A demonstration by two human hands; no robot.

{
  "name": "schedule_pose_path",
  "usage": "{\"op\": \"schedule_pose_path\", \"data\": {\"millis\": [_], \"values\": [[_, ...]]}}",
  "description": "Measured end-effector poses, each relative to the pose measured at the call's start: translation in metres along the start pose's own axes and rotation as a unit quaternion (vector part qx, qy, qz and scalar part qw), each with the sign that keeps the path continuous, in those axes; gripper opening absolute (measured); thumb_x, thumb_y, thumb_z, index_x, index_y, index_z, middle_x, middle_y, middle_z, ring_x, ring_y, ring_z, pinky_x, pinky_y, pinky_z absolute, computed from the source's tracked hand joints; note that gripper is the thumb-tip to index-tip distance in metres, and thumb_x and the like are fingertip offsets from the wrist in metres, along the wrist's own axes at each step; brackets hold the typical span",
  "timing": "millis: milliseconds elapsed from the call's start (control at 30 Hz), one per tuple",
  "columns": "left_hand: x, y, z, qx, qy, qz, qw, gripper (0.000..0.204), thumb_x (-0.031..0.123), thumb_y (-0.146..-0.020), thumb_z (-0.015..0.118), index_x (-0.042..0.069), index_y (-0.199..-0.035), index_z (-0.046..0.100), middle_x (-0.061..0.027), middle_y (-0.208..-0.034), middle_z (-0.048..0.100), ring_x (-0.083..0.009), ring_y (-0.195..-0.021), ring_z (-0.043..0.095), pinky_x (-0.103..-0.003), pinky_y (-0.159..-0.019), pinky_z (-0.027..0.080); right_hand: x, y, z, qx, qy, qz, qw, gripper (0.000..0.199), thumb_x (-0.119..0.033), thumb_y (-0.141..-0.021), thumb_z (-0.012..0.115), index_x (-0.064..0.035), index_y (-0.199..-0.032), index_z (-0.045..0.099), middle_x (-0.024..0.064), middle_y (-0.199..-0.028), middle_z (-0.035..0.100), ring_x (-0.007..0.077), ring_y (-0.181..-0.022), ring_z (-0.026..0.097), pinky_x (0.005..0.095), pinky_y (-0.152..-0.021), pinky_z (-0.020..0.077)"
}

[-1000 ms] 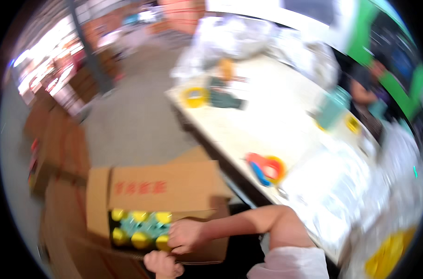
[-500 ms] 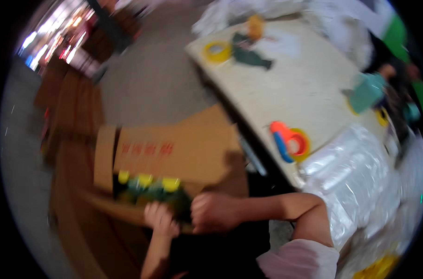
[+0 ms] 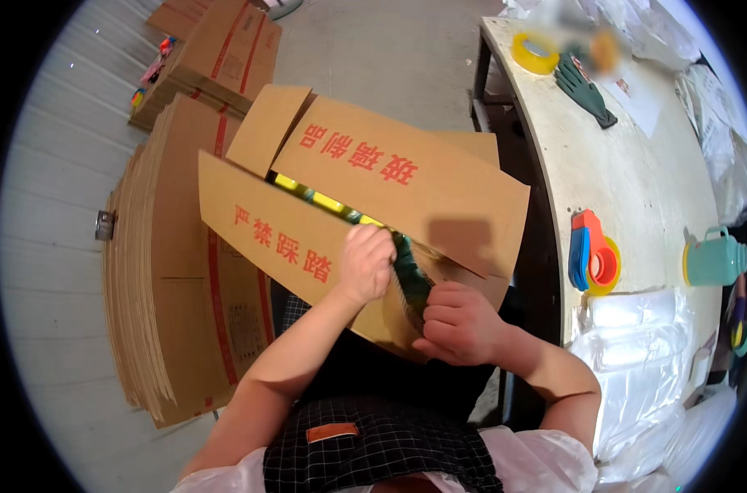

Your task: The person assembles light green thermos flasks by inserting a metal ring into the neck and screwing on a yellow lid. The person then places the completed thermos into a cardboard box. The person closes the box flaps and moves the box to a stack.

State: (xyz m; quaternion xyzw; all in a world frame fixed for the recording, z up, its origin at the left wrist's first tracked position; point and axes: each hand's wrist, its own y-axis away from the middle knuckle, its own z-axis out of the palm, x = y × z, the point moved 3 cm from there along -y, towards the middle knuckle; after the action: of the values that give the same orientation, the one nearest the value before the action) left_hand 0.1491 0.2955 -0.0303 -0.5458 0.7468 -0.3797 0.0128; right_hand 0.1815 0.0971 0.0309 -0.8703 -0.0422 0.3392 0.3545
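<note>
An open cardboard box (image 3: 472,193) with red print stands in front of me, its flaps raised or spread outward. Through a narrow gap, yellow-topped dark green items (image 3: 328,201) show inside; the rest of them is hidden by cardboard. My left hand (image 3: 367,261) is closed over the inner edge of the near flap (image 3: 258,218). To its right, my right hand (image 3: 462,323) is curled into a fist, gripping cardboard at the box's near right corner.
Flattened cartons (image 3: 176,263) stand stacked at left, with more cartons (image 3: 234,57) behind. On the right, a table (image 3: 636,181) bears a red-and-blue tape dispenser (image 3: 594,251), yellow tape (image 3: 535,53), a dark glove (image 3: 583,92), a teal jug (image 3: 713,259) and clear plastic bags (image 3: 640,345).
The view has swung, so the box and table appear shifted right. The near flap now lies spread toward me, covering more of the yellow tops. My hands are farther apart, both still on the cardboard.
</note>
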Motion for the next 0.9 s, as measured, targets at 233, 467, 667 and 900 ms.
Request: {"op": "schedule_pose_path", "data": {"millis": [233, 467, 667, 900], "values": [[-0.013, 0.004, 0.019, -0.041, -0.034, -0.039, 0.998, 0.010, 0.016, -0.084, 0.052, 0.007, -0.078, 0.054, -0.0113, -0.083, 0.055, -0.0332, -0.086, 0.054, -0.044, -0.082, 0.044, -0.009, 0.005, 0.001, -0.009, 0.006, 0.001, 1.000, 0.032, -0.019, -0.079, 0.078, -0.0087, -0.067, 0.050, 0.0066, -0.070, 0.049, 0.0289, -0.066, 0.053, 0.0401, -0.061, 0.0465], [-0.068, 0.103, 0.051, -0.075, -0.248, -0.020, 0.966, 0.036, 0.018, -0.085, 0.054, -0.001, -0.115, 0.064, -0.0229, -0.117, 0.062, -0.0398, -0.108, 0.057, -0.050, -0.103, 0.040, -0.024, 0.005, 0.029, 0.039, -0.024, -0.055, 0.997, 0.037, -0.024, -0.091, 0.068, -0.0075, -0.065, 0.049, 0.0095, -0.068, 0.051, 0.0325, -0.071, 0.054, 0.0443, -0.072, 0.0456], [-0.054, 0.037, 0.059, -0.033, -0.127, -0.018, 0.991, 0.038, 0.019, -0.086, 0.054, -0.001, -0.118, 0.061, -0.0231, -0.120, 0.060, -0.0402, -0.111, 0.055, -0.050, -0.105, 0.039, -0.013, 0.015, 0.040, 0.120, -0.019, -0.080, 0.989, 0.030, -0.021, -0.089, 0.066, -0.0050, -0.066, 0.055, 0.0123, -0.071, 0.057, 0.0351, -0.077, 0.056, 0.0464, -0.076, 0.0451], [-0.022, 0.065, 0.029, -0.042, -0.108, 0.001, 0.993, 0.040, 0.020, -0.088, 0.054, -0.001, -0.121, 0.058, -0.0235, -0.124, 0.058, -0.0407, -0.114, 0.053, -0.050, -0.106, 0.038, -0.012, 0.010, 0.051, 0.074, -0.024, -0.027, 0.997, 0.021, -0.023, -0.085, 0.067, -0.0071, -0.073, 0.060, 0.0123, -0.078, 0.062, 0.0350, -0.080, 0.058, 0.0472, -0.080, 0.0444]]}}
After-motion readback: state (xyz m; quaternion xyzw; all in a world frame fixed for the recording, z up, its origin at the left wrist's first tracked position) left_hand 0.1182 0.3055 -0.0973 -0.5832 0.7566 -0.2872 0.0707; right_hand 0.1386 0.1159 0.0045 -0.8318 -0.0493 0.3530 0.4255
